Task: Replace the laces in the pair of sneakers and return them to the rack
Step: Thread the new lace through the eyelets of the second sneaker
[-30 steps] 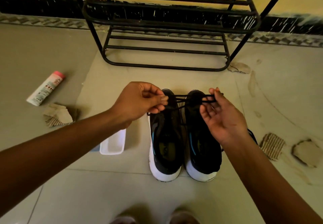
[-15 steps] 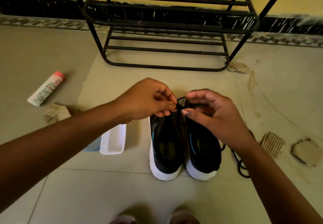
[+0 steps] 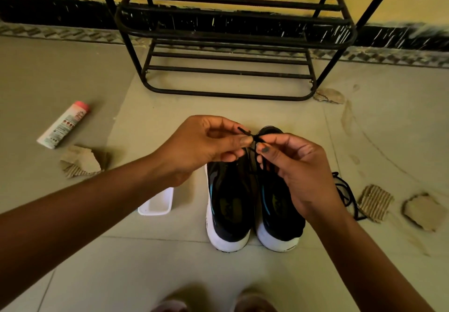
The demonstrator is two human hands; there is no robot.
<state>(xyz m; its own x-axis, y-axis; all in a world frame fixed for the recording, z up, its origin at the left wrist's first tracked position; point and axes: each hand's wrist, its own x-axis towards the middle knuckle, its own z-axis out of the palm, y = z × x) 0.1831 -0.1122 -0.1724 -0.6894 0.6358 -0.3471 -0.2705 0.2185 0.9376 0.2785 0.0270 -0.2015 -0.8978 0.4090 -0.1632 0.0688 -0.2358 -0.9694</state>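
I see both hands raised over the pair of sneakers (image 3: 228,204), which stands side by side on the floor (image 3: 170,263), toes toward the rack (image 3: 233,37). The left hand (image 3: 206,146) pinches a black lace (image 3: 243,131) between thumb and forefinger. The right hand (image 3: 298,168) pinches the same lace just beside it, its other fingers curled. A second lace (image 3: 345,195) lies on the floor right of the shoes. A shallow white tray (image 3: 158,206) sits left of the sneakers, partly hidden under the left wrist; the part of its inside I can see shows only white.
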